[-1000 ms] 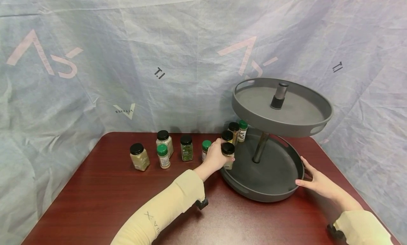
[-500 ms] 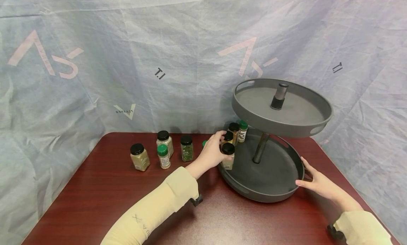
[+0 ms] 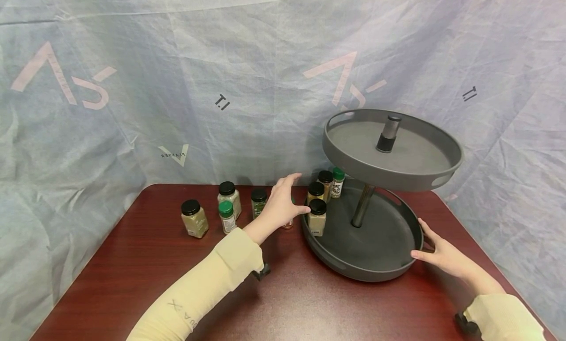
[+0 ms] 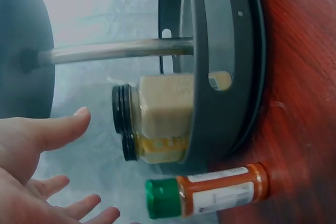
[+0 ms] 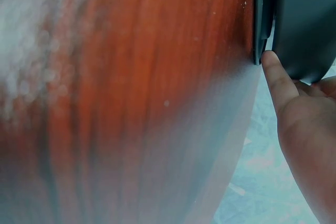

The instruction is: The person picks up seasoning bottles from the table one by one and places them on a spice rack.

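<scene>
My left hand [image 3: 279,203] is held with thumb and fingers spread, nothing between them, left of a dark grey two-tier turntable [image 3: 367,260]. Just right of its thumb stands a black-capped jar of pale spice [image 3: 317,224] on the lower tier. Behind that are a yellow-labelled black-capped jar [image 3: 315,192], a brown spice jar [image 3: 325,181] and a green-capped jar [image 3: 337,184]. A green-capped jar of reddish spice [image 4: 220,191] stands on the table beside the tray, mostly hidden behind the hand in the head view. My right hand [image 3: 446,255] holds the lower tier's right rim.
On the table's left side stand a black-capped jar [image 3: 195,220], a pale jar [image 3: 229,201], a small green-capped jar [image 3: 228,219] and a dark green herb jar [image 3: 258,203]. The upper tier [image 3: 415,154] overhangs the lower one. A grey cloth [image 3: 247,85] hangs behind.
My left hand has let go of the pale spice jar on the lower tier and moved left, its fingers spreading. My right hand has stayed at the rim.
</scene>
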The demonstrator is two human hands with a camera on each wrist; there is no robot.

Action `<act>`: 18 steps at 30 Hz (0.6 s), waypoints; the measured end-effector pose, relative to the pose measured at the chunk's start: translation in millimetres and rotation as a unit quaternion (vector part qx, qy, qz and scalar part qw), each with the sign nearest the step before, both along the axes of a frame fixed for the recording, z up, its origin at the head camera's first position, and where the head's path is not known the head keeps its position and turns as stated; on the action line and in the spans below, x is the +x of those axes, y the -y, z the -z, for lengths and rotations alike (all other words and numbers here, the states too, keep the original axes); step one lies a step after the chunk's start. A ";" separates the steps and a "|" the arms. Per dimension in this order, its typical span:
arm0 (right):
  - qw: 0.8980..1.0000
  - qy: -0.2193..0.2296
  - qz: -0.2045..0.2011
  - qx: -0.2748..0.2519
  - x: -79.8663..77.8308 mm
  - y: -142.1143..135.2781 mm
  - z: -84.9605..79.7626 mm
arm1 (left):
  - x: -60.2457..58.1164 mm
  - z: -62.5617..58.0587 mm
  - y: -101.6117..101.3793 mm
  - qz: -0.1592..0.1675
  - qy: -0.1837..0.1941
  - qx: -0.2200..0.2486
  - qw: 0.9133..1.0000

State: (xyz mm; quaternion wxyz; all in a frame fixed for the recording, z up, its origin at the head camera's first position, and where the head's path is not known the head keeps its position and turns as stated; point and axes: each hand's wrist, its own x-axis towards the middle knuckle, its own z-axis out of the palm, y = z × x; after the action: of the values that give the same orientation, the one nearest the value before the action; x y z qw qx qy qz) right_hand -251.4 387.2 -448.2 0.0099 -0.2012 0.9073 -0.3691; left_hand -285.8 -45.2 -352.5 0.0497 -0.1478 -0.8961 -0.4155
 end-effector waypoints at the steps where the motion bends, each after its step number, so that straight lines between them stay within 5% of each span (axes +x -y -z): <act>1: 1.000 0.002 0.002 0.001 0.1 -0.2 0.2 | -1.2 1.5 1.9 -0.003 0.006 0.005 1.000; 11: 1.000 0.003 0.003 0.002 -0.9 -1.4 2.0 | -10.0 28.4 14.6 -0.027 0.052 0.059 0.997; 18: 1.000 0.002 -0.003 -0.009 -0.6 0.0 1.1 | -11.5 41.3 15.6 -0.050 0.095 0.129 0.986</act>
State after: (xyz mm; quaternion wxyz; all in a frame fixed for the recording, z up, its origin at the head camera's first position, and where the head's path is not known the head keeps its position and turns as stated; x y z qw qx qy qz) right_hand -252.0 387.2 -449.3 0.0109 -0.2031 0.9034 -0.3776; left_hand -297.3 -60.7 -393.8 0.0032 -0.0550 -0.8417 -0.5371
